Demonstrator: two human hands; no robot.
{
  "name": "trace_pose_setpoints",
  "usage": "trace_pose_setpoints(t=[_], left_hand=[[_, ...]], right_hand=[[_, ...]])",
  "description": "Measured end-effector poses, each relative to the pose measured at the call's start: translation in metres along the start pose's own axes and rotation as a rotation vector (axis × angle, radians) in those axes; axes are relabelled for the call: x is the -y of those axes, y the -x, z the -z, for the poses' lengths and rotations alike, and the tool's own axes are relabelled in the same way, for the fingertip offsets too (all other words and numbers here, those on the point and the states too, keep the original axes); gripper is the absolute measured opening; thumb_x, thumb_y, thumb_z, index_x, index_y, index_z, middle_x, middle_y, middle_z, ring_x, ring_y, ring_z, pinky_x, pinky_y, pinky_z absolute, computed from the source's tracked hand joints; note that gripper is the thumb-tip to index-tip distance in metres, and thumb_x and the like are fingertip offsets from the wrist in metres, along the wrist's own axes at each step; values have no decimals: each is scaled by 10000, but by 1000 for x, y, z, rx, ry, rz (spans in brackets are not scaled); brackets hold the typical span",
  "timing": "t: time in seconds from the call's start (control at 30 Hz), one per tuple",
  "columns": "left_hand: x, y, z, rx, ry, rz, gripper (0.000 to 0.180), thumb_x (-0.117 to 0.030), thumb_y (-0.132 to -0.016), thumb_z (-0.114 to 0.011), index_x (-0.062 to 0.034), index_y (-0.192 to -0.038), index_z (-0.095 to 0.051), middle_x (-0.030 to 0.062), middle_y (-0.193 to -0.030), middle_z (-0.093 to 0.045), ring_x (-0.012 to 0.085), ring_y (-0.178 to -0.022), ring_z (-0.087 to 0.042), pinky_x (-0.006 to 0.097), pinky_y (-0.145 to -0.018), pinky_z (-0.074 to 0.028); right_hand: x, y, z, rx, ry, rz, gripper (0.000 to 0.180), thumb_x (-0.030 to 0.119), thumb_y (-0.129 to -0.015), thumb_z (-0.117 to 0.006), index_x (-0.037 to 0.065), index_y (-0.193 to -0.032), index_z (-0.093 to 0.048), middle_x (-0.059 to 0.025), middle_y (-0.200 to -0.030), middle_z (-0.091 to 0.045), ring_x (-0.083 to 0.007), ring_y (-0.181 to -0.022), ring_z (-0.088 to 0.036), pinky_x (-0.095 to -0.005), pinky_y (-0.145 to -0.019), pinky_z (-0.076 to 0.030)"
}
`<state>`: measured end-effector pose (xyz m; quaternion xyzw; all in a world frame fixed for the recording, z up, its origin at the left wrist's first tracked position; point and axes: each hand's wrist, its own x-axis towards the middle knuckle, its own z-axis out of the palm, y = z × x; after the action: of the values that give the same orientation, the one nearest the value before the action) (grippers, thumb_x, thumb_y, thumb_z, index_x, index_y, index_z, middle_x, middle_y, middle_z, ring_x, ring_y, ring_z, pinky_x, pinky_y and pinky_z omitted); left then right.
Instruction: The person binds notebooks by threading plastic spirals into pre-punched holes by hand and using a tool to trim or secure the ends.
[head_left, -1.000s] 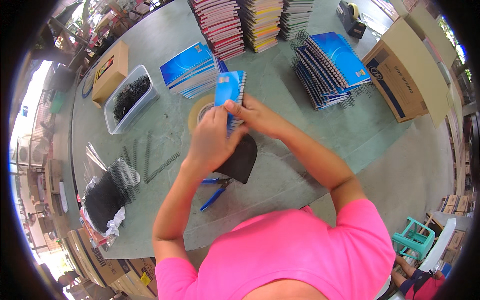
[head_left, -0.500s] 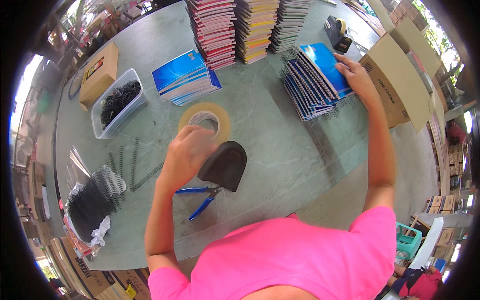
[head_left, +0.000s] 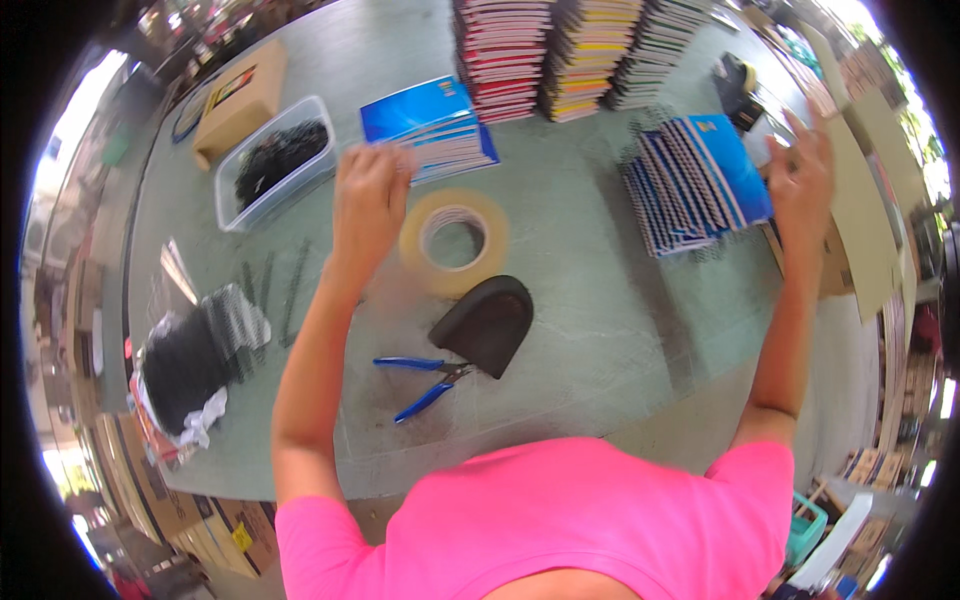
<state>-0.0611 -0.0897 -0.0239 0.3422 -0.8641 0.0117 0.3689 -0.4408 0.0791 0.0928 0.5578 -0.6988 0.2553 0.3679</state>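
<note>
My left hand is over the lower left edge of a fanned pile of loose blue-covered booklets. Its fingers look curled but are smeared by motion, and whether they touch the booklets cannot be told. On the right, my right hand is raised with its fingers apart and nothing in them. It is just beside a stack of blue spiral-bound notebooks, whose black coils show along the left side. Between my arms lie a wide roll of clear tape, a dark rounded pad and blue-handled cutters.
A clear plastic tub of black coils stands at left, by a cardboard box. More coils lie bundled at the near left. Tall booklet stacks stand at the back. A tape dispenser and an open carton are at right.
My left hand has moved away from above the tape roll to the loose booklets. My right hand has come off the notebook stack to its right. The view has shifted left.
</note>
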Motion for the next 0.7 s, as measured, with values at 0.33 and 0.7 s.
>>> trace_pose_setpoints(t=[0.33, 0.7], left_hand=[[41, -10, -27, 54, -493, -98, 304, -169, -824, -573, -91, -1116, -606, 76, -1077, -641, 234, -1023, -562, 391, -835, -389], [-39, 3, 33, 236, -88, -95, 189, -59, -808, -554, -67, -985, -619, 88, -877, -651, 230, -893, -590, 364, -808, -404]], right_hand=[[95, 19, 5, 352, -659, 160, 181, 26, -788, -650, 36, -969, -650, -91, -1052, -647, -250, -1016, -599, -326, -870, -454], [161, 62, -97, 541, -1306, -304, 477, 168, -699, -776, 32, -1123, -607, -72, -1115, -629, -154, -1003, -585, -305, -866, -457]])
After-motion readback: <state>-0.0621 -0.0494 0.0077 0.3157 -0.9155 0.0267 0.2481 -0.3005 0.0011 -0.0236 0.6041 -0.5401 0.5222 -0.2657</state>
